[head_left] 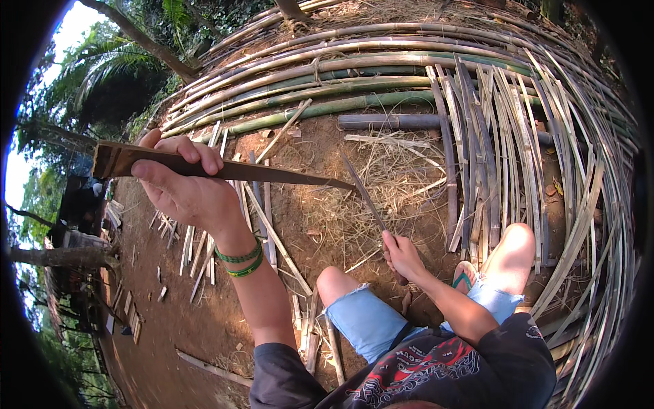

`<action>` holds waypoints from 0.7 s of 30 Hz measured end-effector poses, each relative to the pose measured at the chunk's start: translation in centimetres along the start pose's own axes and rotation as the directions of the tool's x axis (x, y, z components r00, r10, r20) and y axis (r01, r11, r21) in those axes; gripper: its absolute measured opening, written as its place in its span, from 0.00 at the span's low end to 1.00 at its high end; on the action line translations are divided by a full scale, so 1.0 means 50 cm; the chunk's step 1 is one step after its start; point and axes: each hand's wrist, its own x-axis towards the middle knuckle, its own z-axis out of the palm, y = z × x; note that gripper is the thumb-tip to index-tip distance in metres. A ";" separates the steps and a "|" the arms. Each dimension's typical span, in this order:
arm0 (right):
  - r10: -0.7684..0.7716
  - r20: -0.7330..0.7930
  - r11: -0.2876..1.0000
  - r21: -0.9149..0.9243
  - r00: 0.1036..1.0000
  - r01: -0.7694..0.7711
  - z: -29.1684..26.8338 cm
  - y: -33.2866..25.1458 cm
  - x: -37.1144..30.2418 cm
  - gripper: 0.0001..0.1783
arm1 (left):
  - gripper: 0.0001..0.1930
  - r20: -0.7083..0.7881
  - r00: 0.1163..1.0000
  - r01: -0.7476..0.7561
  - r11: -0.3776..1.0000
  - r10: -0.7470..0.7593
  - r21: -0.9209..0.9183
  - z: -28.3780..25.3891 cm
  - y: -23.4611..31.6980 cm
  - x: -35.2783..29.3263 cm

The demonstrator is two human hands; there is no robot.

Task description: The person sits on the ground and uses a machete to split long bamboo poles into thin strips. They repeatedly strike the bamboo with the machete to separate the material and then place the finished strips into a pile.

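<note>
My left hand [187, 191], raised at the left, is closed around a long dark brown bamboo slat [279, 175]. The slat's thick end sticks out past my fingers, and its thin end points right. In my right hand [405, 259], over my lap, is the handle of a long-bladed knife [366, 194]. Its narrow blade slants up and away to the left. The slat's thin end meets the blade in view; whether they touch I cannot tell.
Pale shavings [402, 170] lie on the bare soil ahead of my knees. Long green bamboo poles [327, 108] run across the back. Many split bamboo strips [507, 146] are laid at the right, close to my leg. Loose slats [283, 238] lie at the left. Trees stand farther off.
</note>
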 end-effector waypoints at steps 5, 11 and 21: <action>-0.380 0.089 0.925 0.006 0.921 0.381 0.082 -0.158 -0.042 0.26 | 0.27 -0.134 0.991 0.023 0.999 -0.019 0.028 -0.004 0.049 -0.067; -0.445 0.165 0.869 -0.159 0.880 0.469 0.128 -0.142 -0.058 0.28 | 0.27 -0.218 0.972 -0.054 0.984 0.090 0.168 -0.030 0.059 -0.088; -0.268 0.118 0.916 -0.275 0.956 0.291 0.112 -0.071 -0.018 0.30 | 0.26 0.045 0.995 -0.080 0.992 0.085 -0.101 -0.108 0.093 -0.125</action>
